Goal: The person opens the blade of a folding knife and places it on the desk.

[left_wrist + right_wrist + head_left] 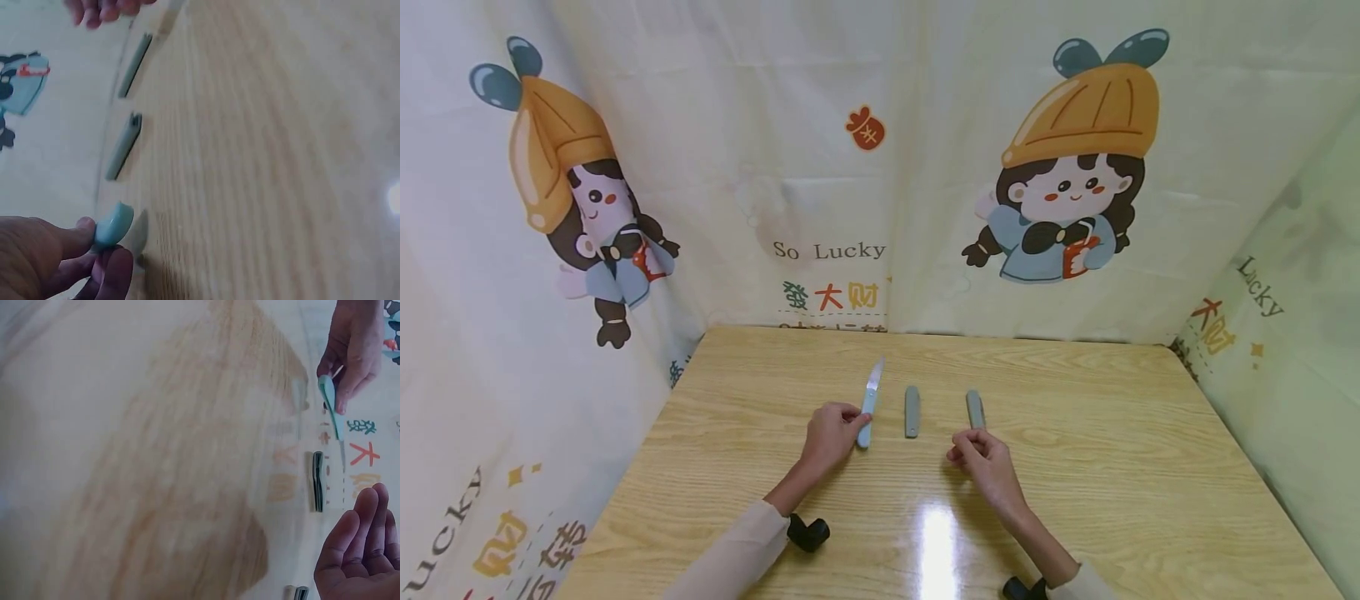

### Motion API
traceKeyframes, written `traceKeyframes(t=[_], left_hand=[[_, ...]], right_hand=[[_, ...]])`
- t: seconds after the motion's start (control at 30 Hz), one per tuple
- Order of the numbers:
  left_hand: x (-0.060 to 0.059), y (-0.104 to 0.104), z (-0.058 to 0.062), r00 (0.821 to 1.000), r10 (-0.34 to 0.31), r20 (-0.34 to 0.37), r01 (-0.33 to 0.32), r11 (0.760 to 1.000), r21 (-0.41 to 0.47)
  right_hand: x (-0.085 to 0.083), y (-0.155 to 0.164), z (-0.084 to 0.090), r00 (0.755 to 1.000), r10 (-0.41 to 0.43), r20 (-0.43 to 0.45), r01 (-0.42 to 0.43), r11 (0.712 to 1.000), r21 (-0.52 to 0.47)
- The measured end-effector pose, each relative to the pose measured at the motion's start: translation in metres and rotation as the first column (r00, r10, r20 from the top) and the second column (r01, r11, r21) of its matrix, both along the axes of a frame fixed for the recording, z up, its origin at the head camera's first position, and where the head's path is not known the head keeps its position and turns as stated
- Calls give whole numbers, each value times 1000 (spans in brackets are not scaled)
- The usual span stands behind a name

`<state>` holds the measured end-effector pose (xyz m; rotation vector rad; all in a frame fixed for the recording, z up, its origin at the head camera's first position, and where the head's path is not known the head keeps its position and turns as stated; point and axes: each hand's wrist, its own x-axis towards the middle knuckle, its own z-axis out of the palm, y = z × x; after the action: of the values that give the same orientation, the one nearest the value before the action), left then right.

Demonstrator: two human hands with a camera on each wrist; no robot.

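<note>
My left hand pinches the pale blue handle of a small knife between thumb and fingers. Its bare blade points away from me, toward the back of the table. In the left wrist view the handle's rounded butt faces the camera. To the right of the knife lies a slim grey handle, like a folded knife. A second grey handle lies farther right, its near end close by the fingertips of my right hand. That hand holds nothing; its fingers are loosely bent in the right wrist view.
A light wood-grain table bears all these things. Behind it hangs a printed cloth with cartoon figures and lettering, and more cloth hangs at both sides. Black wrist mounts sit at my sleeves.
</note>
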<state>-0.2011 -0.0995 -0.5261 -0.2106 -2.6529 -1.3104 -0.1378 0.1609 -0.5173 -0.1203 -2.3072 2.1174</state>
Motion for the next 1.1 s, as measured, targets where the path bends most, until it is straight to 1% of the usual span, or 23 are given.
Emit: traceKeyframes(t=[0.1,0.2,0.33,0.5,0.63,0.77,0.93,1.1], left_hand=[[-8,-5,-1,998,28,55,-27,999,-18],[-14,-9,-1,994,50,99,-48,999,-23],[-20,-13,1,988,76,131,-73,997,-31],[-26,-16,0,986,98,132,-89,994,-71],[-26,-16,0,987,110,119,-100,991,-85],[-26,-16,-1,986,118,121,-111,992,-68],[-26,-18,-1,982,120,149,-117,993,-26],[-26,-19,-1,982,118,146,-116,993,-28]], right_hand=[[1,-1,-1,1000,4,-1,-4,1000,23],[2,-1,-1,1000,15,0,-15,999,37],[3,0,-2,999,36,-1,-36,999,31],[3,0,-5,999,38,1,-38,999,27],[3,0,-7,999,47,9,-47,999,23],[4,0,-9,998,54,10,-54,998,19],[4,0,-10,998,63,4,-63,998,11],[5,1,-7,998,63,-1,-63,998,20]])
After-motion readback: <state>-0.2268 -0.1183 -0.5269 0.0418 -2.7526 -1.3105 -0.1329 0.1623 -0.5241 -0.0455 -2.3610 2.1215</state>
